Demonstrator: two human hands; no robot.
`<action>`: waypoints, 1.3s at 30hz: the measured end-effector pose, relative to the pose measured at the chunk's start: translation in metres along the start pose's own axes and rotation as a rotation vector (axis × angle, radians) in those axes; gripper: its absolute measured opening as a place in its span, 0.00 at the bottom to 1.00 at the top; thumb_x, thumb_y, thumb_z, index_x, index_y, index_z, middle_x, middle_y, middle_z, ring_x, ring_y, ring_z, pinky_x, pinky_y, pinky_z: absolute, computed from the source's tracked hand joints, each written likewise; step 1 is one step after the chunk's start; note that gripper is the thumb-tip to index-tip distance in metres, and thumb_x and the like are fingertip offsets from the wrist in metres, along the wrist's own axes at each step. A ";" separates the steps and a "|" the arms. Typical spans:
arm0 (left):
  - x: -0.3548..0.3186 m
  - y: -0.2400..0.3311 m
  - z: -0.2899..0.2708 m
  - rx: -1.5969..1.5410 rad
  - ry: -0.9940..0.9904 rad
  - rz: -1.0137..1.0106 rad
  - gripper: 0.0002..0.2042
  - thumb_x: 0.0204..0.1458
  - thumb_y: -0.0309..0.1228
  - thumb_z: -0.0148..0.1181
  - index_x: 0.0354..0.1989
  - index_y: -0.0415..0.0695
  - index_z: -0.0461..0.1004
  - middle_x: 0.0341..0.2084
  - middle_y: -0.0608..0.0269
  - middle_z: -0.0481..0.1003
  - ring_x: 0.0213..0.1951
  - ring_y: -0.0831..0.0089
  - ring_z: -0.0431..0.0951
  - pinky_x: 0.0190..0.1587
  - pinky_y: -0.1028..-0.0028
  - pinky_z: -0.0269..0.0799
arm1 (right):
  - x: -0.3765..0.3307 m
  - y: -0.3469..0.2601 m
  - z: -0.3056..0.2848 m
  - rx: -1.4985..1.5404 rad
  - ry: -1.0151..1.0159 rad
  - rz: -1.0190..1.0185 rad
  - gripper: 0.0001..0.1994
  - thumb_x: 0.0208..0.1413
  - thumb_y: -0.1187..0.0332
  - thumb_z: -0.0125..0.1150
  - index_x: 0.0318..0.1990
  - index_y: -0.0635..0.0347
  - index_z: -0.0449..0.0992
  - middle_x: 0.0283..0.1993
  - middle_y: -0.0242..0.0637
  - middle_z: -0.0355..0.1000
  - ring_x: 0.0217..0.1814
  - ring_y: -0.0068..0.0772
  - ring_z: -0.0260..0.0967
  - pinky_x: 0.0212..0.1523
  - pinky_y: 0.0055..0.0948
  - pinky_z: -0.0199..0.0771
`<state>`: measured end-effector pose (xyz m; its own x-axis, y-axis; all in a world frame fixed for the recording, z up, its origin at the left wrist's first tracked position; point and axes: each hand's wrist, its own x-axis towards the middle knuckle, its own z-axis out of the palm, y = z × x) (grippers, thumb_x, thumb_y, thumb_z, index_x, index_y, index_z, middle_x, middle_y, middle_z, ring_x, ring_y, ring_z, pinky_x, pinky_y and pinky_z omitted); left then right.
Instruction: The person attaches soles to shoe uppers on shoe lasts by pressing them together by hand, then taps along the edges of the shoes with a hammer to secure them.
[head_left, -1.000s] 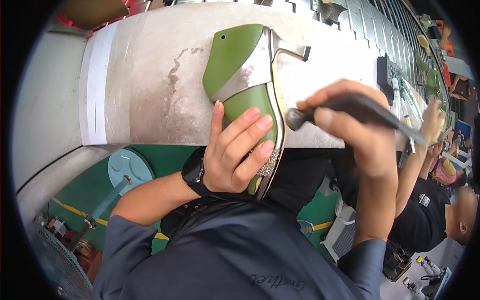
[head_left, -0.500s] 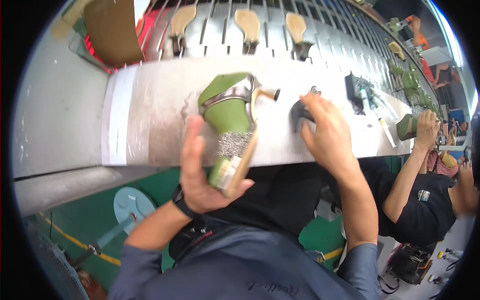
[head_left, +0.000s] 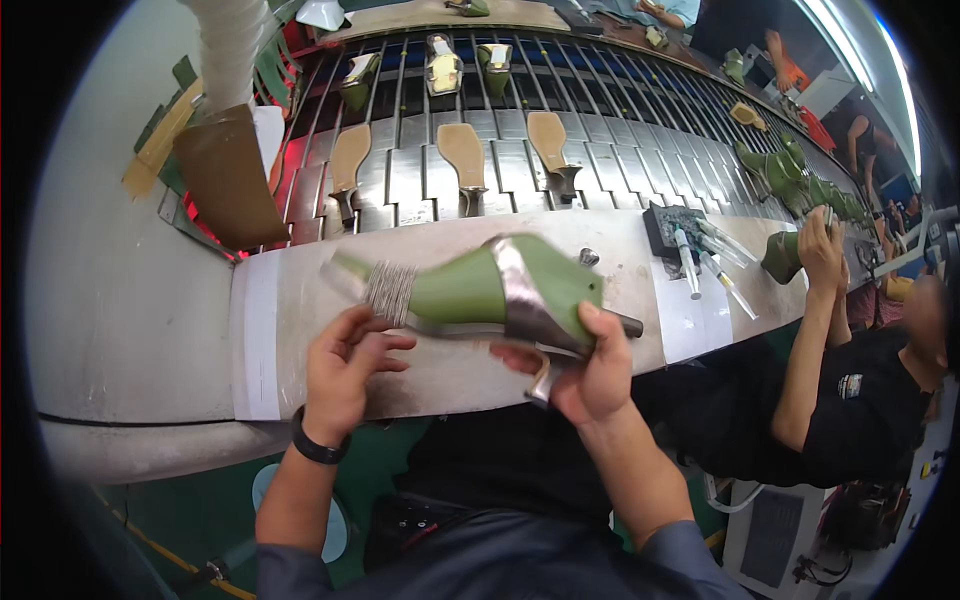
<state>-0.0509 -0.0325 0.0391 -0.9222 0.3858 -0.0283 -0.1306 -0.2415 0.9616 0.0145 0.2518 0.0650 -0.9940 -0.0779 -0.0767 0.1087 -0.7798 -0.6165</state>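
Right hand's [head_left: 595,382] fingers clasp the heel end of a green shoe [head_left: 465,293]; left hand's [head_left: 345,368] fingers, loosely curled, sit by its toe band [head_left: 391,292] — whether touching, I cannot tell. The shoe stretches between both hands, over the bench [head_left: 450,388]. Beside the right thumb — a hammer [head_left: 629,325]; well beyond the fingers, upturned shoes [head_left: 461,155].

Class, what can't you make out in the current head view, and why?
All in the head view:
- Shoe: toe detail lost to blur; its far side is turned away.
- Right grip: some fingers partly hidden by the shoe's heel.
- Blue disc: middle hidden by the left forearm.
- White duct: cut off by the top edge.
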 end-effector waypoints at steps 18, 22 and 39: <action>-0.006 -0.027 0.031 1.229 -0.073 0.735 0.15 0.47 0.27 0.73 0.44 0.39 0.82 0.38 0.58 0.82 0.35 0.59 0.81 0.37 0.62 0.76 | 0.195 -0.111 -0.113 -1.730 0.729 -1.063 0.20 0.59 0.66 0.63 0.57 0.63 0.80 0.56 0.51 0.80 0.59 0.56 0.77 0.62 0.48 0.74; -0.004 -0.031 0.033 1.246 -0.079 0.724 0.15 0.46 0.26 0.73 0.43 0.39 0.82 0.37 0.58 0.82 0.34 0.58 0.80 0.36 0.62 0.77 | 0.188 -0.110 -0.108 -1.941 0.453 -0.396 0.13 0.59 0.69 0.63 0.48 0.61 0.85 0.51 0.47 0.83 0.55 0.54 0.78 0.59 0.46 0.77; 0.288 0.015 0.093 1.263 -0.121 0.638 0.16 0.58 0.29 0.65 0.53 0.36 0.79 0.44 0.48 0.82 0.42 0.58 0.85 0.44 0.65 0.80 | 0.193 -0.119 -0.121 -1.631 0.570 -0.531 0.05 0.58 0.70 0.65 0.39 0.58 0.81 0.42 0.44 0.79 0.48 0.53 0.79 0.50 0.49 0.77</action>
<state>-0.2851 0.1577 0.0710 -0.6534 0.6029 0.4579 0.7570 0.5196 0.3961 -0.1889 0.4043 0.0288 -0.8355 0.4238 0.3497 0.0651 0.7084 -0.7028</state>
